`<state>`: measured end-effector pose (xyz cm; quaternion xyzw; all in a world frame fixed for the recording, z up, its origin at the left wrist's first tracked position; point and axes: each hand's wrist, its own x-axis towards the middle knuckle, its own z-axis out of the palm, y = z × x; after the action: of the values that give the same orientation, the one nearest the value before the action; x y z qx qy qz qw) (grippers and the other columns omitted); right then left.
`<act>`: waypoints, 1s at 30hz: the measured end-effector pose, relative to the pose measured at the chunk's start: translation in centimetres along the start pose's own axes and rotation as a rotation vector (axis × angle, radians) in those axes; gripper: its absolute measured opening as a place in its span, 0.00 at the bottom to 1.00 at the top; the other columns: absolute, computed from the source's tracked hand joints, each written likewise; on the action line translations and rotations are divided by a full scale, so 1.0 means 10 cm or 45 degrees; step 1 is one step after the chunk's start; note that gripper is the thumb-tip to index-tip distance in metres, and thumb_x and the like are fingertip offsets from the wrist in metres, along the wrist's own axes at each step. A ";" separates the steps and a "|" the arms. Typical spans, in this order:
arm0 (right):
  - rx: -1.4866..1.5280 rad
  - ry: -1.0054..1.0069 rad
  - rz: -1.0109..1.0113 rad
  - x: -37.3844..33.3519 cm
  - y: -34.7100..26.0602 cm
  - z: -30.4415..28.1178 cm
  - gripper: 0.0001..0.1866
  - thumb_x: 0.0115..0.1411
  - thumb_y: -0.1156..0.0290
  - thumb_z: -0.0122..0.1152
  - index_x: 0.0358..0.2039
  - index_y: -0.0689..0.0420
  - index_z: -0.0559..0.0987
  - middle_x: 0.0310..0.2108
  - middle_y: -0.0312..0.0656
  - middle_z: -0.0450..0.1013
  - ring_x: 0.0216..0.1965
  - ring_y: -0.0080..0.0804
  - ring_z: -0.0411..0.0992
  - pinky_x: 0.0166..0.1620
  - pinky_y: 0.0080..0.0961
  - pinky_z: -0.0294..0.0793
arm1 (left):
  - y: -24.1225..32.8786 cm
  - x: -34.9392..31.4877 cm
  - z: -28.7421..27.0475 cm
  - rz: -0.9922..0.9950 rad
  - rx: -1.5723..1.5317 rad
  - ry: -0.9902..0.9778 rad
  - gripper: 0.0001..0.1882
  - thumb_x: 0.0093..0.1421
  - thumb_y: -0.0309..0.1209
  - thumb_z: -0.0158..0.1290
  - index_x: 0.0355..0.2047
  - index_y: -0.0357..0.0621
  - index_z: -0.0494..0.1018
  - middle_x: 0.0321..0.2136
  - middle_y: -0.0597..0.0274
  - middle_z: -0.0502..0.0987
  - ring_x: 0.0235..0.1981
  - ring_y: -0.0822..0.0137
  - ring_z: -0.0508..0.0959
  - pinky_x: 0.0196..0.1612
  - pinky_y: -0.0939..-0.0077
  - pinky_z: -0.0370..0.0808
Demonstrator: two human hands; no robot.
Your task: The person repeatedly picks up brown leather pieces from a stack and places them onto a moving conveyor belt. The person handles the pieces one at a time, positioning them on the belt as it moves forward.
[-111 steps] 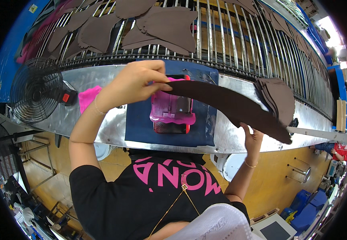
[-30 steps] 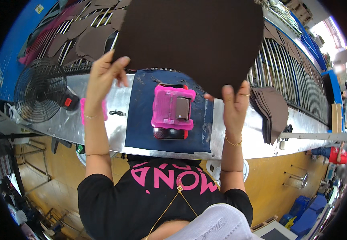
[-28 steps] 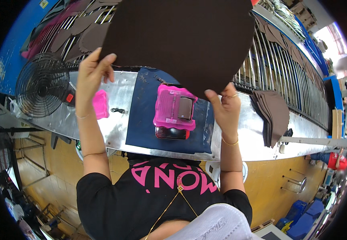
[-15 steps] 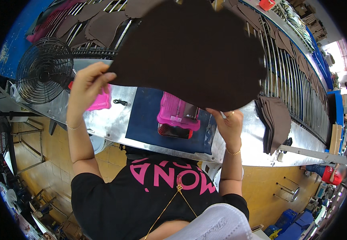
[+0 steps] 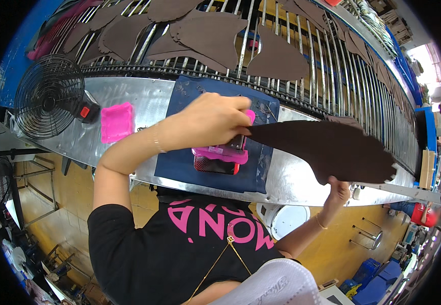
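A dark brown flat cut panel (image 5: 322,147), like leather or cloth with one scalloped edge, is stretched between my hands over the right part of the metal table. My left hand (image 5: 215,119) pinches its narrow pointed end, above the blue mat (image 5: 180,162). Lower right, my right hand (image 5: 338,192) grips the panel's near edge, fingers partly hidden behind it. Under my left forearm and hand, a pink tray (image 5: 230,155) lies on the mat with a dark object in it. A black and red item (image 5: 215,165) shows beneath that tray. A brown piece (image 5: 345,120) peeks out behind the panel.
Beyond the table (image 5: 286,175) runs a rack of metal bars (image 5: 327,66) bearing several brown panels (image 5: 205,35). A black wire fan (image 5: 50,96) stands at the left, near a second pink tray (image 5: 117,123). A white bucket (image 5: 289,221) sits below the table's front edge.
The panel has come down and moved right, uncovering the rack. My left hand has crossed rightward with its pointed end; my right hand has moved right and lower. The stack at the right is now mostly covered.
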<state>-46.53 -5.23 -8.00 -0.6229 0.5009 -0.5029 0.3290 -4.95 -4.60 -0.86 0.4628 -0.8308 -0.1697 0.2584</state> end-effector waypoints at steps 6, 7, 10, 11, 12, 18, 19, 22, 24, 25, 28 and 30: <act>0.092 0.183 0.089 0.39 -0.54 -0.21 0.11 0.61 0.75 0.56 0.43 0.66 0.75 0.37 0.39 0.75 0.36 0.22 0.71 0.43 0.19 0.72 | 0.11 0.36 0.04 0.048 0.052 0.038 0.13 0.52 0.36 0.59 0.35 0.44 0.74 0.30 0.58 0.70 0.23 0.57 0.75 0.26 0.66 0.72; 0.081 0.193 0.099 0.51 -0.48 -0.21 0.15 0.62 0.74 0.55 0.47 0.68 0.72 0.39 0.41 0.74 0.38 0.23 0.71 0.45 0.19 0.71 | 0.08 0.36 -0.04 0.034 0.016 0.163 0.13 0.52 0.36 0.59 0.36 0.44 0.74 0.31 0.58 0.70 0.24 0.58 0.75 0.27 0.67 0.72; -0.018 0.233 0.062 1.00 -0.15 0.09 0.15 0.61 0.76 0.57 0.45 0.73 0.73 0.38 0.43 0.75 0.38 0.22 0.71 0.42 0.15 0.70 | 0.04 0.22 -0.32 -0.182 -0.098 0.327 0.15 0.54 0.32 0.59 0.41 0.43 0.74 0.28 0.62 0.67 0.21 0.72 0.68 0.24 0.79 0.67; -0.035 0.186 0.097 1.15 -0.13 0.23 0.17 0.60 0.76 0.57 0.47 0.74 0.72 0.38 0.43 0.75 0.38 0.22 0.71 0.42 0.15 0.70 | 0.02 0.16 -0.40 -0.265 -0.146 0.348 0.14 0.54 0.33 0.58 0.41 0.43 0.74 0.28 0.62 0.67 0.21 0.70 0.69 0.25 0.77 0.68; -0.043 0.129 0.128 1.30 -0.11 0.40 0.19 0.60 0.76 0.58 0.49 0.74 0.71 0.38 0.43 0.75 0.38 0.22 0.71 0.43 0.16 0.70 | 0.00 0.08 -0.46 -0.356 -0.186 0.375 0.14 0.55 0.34 0.58 0.40 0.43 0.74 0.27 0.62 0.68 0.20 0.67 0.70 0.25 0.75 0.68; 0.268 -0.137 0.264 2.14 1.00 0.94 0.19 0.58 0.74 0.60 0.47 0.71 0.73 0.37 0.41 0.76 0.33 0.21 0.72 0.38 0.15 0.70 | -0.20 -0.39 -0.57 -0.564 -0.305 0.550 0.14 0.55 0.24 0.57 0.43 0.41 0.73 0.26 0.70 0.61 0.18 0.83 0.57 0.20 0.88 0.56; 0.233 -0.214 0.307 2.21 1.05 1.05 0.19 0.58 0.73 0.61 0.47 0.71 0.73 0.37 0.41 0.76 0.34 0.21 0.72 0.38 0.15 0.70 | -0.21 -0.47 -0.60 -0.627 -0.281 0.560 0.14 0.54 0.29 0.59 0.42 0.43 0.74 0.25 0.68 0.64 0.18 0.79 0.61 0.21 0.84 0.60; 0.134 -0.280 0.310 2.37 1.23 1.32 0.19 0.57 0.73 0.61 0.47 0.69 0.74 0.38 0.41 0.76 0.36 0.22 0.72 0.40 0.18 0.71 | -0.22 -0.64 -0.65 -0.726 -0.276 0.592 0.15 0.55 0.29 0.58 0.43 0.43 0.74 0.25 0.68 0.63 0.17 0.79 0.60 0.20 0.83 0.59; 0.008 -0.345 0.354 2.44 1.32 1.42 0.22 0.58 0.73 0.61 0.50 0.70 0.71 0.41 0.42 0.75 0.39 0.24 0.73 0.44 0.18 0.71 | -0.23 -0.71 -0.65 -0.769 -0.279 0.610 0.15 0.55 0.29 0.58 0.43 0.43 0.73 0.26 0.69 0.64 0.17 0.80 0.59 0.19 0.84 0.58; -0.008 -0.388 0.349 2.49 1.44 1.39 0.21 0.58 0.73 0.61 0.50 0.69 0.72 0.41 0.43 0.76 0.38 0.24 0.73 0.43 0.18 0.71 | -0.24 -0.72 -0.64 -0.772 -0.295 0.617 0.15 0.55 0.29 0.58 0.43 0.43 0.73 0.26 0.69 0.64 0.16 0.81 0.59 0.19 0.84 0.58; -0.280 -0.400 0.278 2.56 1.49 1.47 0.19 0.54 0.72 0.64 0.45 0.69 0.76 0.37 0.43 0.77 0.36 0.24 0.74 0.40 0.18 0.72 | -0.30 -0.73 -0.59 -0.787 -0.326 0.617 0.16 0.55 0.28 0.58 0.44 0.42 0.73 0.27 0.68 0.65 0.16 0.82 0.59 0.18 0.85 0.57; -0.524 -0.298 0.269 2.54 1.52 1.42 0.22 0.50 0.61 0.66 0.44 0.60 0.79 0.37 0.47 0.78 0.39 0.31 0.76 0.43 0.26 0.72 | -0.32 -0.70 -0.57 -0.791 -0.363 0.610 0.17 0.55 0.28 0.58 0.45 0.42 0.72 0.27 0.68 0.65 0.15 0.82 0.58 0.18 0.86 0.56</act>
<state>-37.61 -35.09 -18.27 -0.6747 0.6136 -0.2778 0.3019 3.68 -0.51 0.18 0.6774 -0.5362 -0.2407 0.4423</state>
